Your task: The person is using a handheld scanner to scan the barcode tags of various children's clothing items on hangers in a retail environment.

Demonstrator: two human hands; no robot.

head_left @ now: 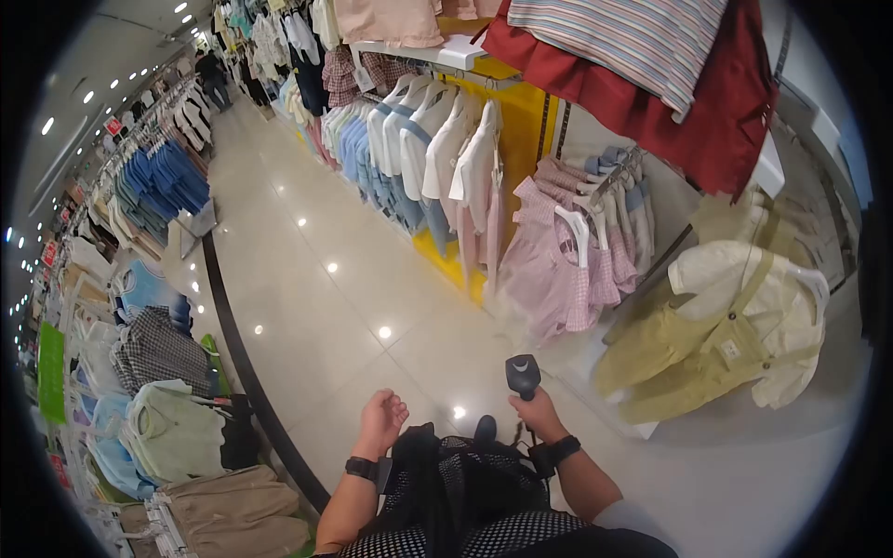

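Closed around the handle of a black barcode scanner (523,374), the grip of the right hand (539,416) is seen raised at waist height in a clothing-shop aisle, with the scanner's head turned up and away from the body. The left hand (382,420) is held alongside it, empty, with the fingers loosely curled and the palm half open, touching nothing. Dark bands are worn on both wrists. A bundle of black mesh fabric (456,484) is bunched just below both hands, though whether it is carried or worn cannot be told. Pink gingham dresses (567,270) and yellow dungaree sets (716,335) are hung on racks to the right, well apart from the scanner, across a stretch of glossy floor (307,279). For a clean read, it is judged that the scanner should be kept steady and its window squared to a single tag. The free left hand is best used to flatten that tag and turn it out from neighbouring hangers, so that no adjacent label is caught.
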